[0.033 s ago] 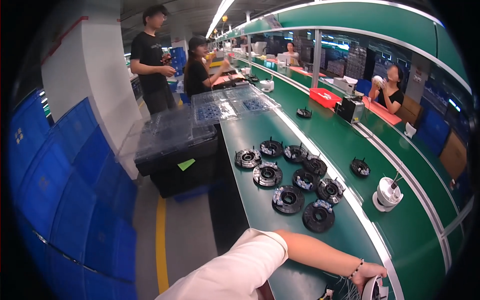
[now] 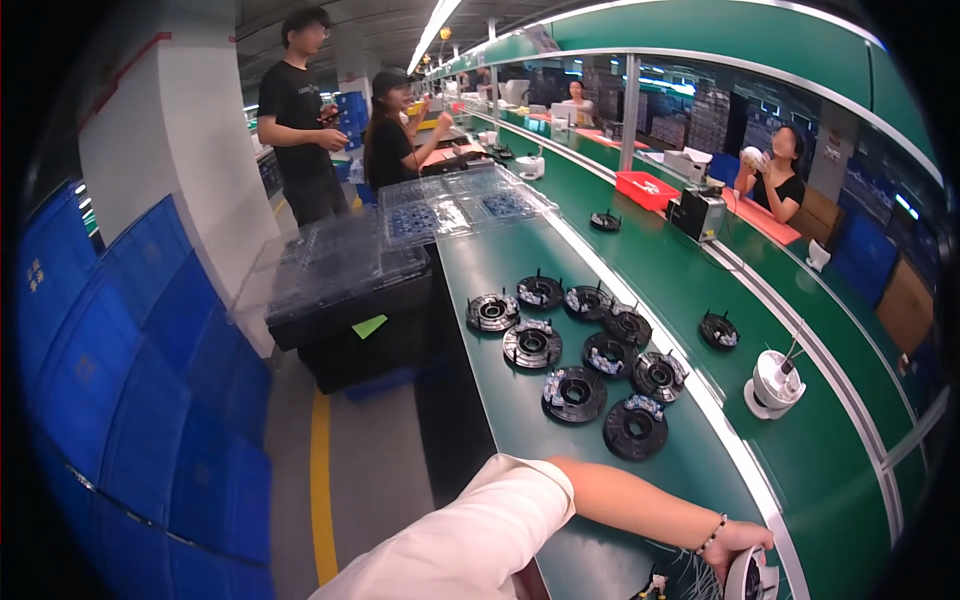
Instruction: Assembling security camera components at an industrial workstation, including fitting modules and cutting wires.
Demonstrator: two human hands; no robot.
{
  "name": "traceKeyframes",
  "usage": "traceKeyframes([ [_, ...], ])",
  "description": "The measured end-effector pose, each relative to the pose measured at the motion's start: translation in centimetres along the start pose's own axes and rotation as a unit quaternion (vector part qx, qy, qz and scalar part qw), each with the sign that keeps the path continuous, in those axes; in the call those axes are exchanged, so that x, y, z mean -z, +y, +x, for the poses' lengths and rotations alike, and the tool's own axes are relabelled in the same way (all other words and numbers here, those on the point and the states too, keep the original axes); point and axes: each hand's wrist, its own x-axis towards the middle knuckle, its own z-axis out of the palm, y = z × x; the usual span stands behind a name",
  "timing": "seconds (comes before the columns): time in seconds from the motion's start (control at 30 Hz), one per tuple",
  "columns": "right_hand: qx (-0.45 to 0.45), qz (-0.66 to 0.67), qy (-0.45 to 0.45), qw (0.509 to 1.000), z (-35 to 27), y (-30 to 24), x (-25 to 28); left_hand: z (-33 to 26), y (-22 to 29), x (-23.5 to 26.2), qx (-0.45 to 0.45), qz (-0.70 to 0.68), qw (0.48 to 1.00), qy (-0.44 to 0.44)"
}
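Gripping one white round part point(image 2: 752, 576) in the left hand point(image 2: 738, 542), nine black discs point(image 2: 632, 442) on the bench point(image 2: 512, 412)

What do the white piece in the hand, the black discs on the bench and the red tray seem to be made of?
White piece: probably moulded plastic, smooth, with a clean rounded rim. Black discs: likely plastic too, slightly glossy, with upright prongs that look moulded in. Red tray: seemingly plastic, evenly coloured with thin walls, though painted metal can't be ruled out.
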Motion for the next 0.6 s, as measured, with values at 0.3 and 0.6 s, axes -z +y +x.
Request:
traceKeyframes([
  [0.3, -0.069, 0.114, -0.431, 0.893, -1.0, -5.9, 2.3, 4.7, 5.2, 5.2, -0.283, 0.012, 0.917, 0.281],
  [0.6, -0.16, 0.102, -0.516, 0.835, -4.0, -5.9, 0.2, 12.0, 12.6, 14.7, -0.454, 0.263, 0.741, 0.419],
])
